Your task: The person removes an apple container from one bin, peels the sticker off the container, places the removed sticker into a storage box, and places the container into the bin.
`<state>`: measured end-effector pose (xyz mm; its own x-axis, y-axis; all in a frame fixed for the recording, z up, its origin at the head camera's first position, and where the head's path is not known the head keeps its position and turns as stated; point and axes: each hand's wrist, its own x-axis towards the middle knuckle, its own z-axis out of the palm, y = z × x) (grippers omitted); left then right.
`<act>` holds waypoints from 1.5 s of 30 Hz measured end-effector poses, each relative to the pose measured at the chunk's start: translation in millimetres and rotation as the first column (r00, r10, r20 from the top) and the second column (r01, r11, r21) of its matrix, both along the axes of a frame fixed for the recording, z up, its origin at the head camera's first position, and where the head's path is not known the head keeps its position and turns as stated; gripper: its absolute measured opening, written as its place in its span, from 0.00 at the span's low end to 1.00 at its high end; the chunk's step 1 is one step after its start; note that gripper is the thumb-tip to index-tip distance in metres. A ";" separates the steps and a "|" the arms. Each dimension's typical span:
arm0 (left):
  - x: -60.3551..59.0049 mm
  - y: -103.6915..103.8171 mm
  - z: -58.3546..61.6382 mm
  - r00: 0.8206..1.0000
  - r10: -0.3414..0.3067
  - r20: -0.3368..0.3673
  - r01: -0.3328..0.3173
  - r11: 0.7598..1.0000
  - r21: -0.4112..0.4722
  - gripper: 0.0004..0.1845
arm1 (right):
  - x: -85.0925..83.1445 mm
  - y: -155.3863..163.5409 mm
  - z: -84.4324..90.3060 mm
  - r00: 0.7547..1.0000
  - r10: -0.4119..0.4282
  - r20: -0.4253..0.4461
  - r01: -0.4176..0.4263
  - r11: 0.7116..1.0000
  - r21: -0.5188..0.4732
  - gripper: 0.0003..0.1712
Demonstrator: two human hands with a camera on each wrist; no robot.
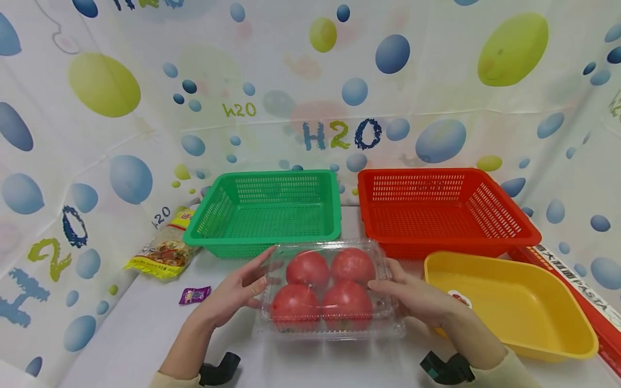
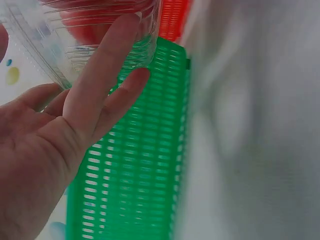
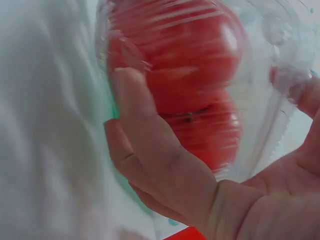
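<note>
A clear plastic clamshell box (image 1: pixel 335 335) with several red tomatoes (image 1: pixel 308 269) inside is held between both hands at the middle of the head view. My left hand (image 1: pixel 239 293) grips its left side; in the left wrist view the fingers (image 2: pixel 102 70) reach along the ridged underside. On the right side my right hand (image 1: pixel 418 295) holds the box, thumb over the lid's edge. The right wrist view has that hand's fingers (image 3: pixel 160 135) curved against the underside, below the tomatoes. The lid looks closed. The box appears lifted off the white table.
A green basket (image 1: pixel 267 237) and a red basket (image 1: pixel 446 235) stand behind the box. At right are a yellow tub (image 1: pixel 509 302) and a red pasta box (image 1: pixel 608 339). A yellow food bag (image 1: pixel 167 248) and a small purple packet (image 1: pixel 195 295) lie left.
</note>
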<state>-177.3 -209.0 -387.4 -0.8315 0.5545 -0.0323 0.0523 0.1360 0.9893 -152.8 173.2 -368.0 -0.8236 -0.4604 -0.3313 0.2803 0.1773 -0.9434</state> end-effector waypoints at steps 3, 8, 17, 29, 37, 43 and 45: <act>1.5 0.5 7.8 1.000 0.018 -0.012 -0.018 1.000 -0.007 0.37 | 1.4 -2.0 3.9 0.999 -0.030 -0.017 0.030 1.000 -0.008 0.51; 4.6 1.7 16.9 0.999 0.039 -0.037 -0.039 0.999 0.001 0.37 | 3.3 -4.7 8.7 0.996 -0.074 -0.049 0.073 0.997 -0.030 0.45; 5.6 1.3 22.9 0.993 0.068 -0.099 -0.066 0.998 0.021 0.35 | 5.1 -8.1 14.2 0.983 -0.150 -0.109 0.144 0.988 -0.061 0.44; 2.4 -7.7 24.3 0.969 0.212 -0.128 -0.207 0.977 0.054 0.31 | -4.7 -8.6 22.0 0.972 -0.195 -0.131 0.180 0.977 -0.117 0.44; -5.8 -20.4 22.3 0.930 0.340 -0.136 -0.327 0.939 0.112 0.27 | -19.7 -9.5 39.1 0.971 -0.204 -0.123 0.183 0.970 -0.161 0.40; -9.3 -35.3 14.5 0.903 0.423 -0.082 -0.410 0.902 0.134 0.26 | -35.7 -14.1 49.6 0.969 -0.218 -0.119 0.192 0.962 -0.195 0.38; -9.1 -39.9 11.6 0.900 0.432 -0.059 -0.420 0.895 0.152 0.24 | -39.9 -14.6 52.3 0.970 -0.216 -0.115 0.189 0.960 -0.208 0.37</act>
<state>-186.4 -248.9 -375.8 -0.9848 0.1406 0.1019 0.1076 0.0336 0.9936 -192.7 158.6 -315.7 -0.9370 -0.3235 -0.1315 0.1591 -0.0602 -0.9854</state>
